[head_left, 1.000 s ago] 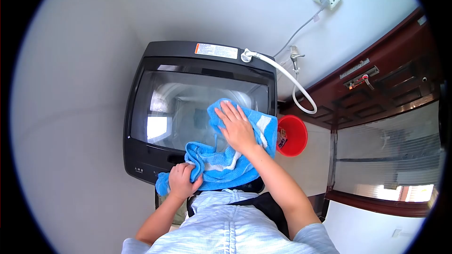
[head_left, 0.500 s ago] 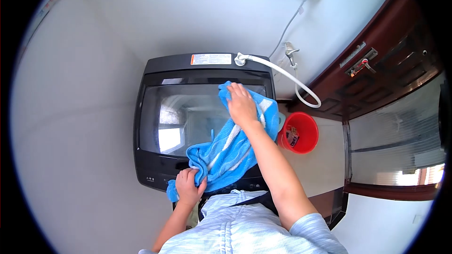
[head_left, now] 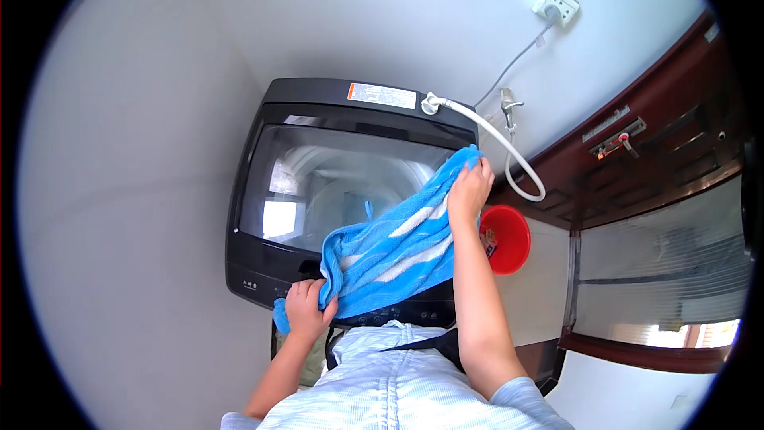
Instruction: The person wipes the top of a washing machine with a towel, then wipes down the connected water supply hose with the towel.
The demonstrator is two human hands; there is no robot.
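A blue towel (head_left: 398, 251) with white stripes is stretched slantwise over the front right of a black top-loading washing machine (head_left: 253, 267). My left hand (head_left: 306, 308) is closed around its lower left end near the control panel, with a tuft of blue cloth poking out on the left. At the upper right, my right hand (head_left: 469, 191) grips the towel's other end by the lid's right edge. The machine's see-through lid (head_left: 334, 183) is down, and part of it lies under the cloth.
A white inlet hose (head_left: 509, 147) curves from the machine's back to a wall tap (head_left: 509, 103). Beyond the right side stands a red bucket (head_left: 513, 243) with something inside. A dark red door (head_left: 668, 127) is at the right. A cord runs up to a wall socket (head_left: 555, 6).
My right hand has moved right with the towel's upper end, and the bunched cloth is now pulled straighter. My left hand keeps its hold near the front. The view has tilted slightly.
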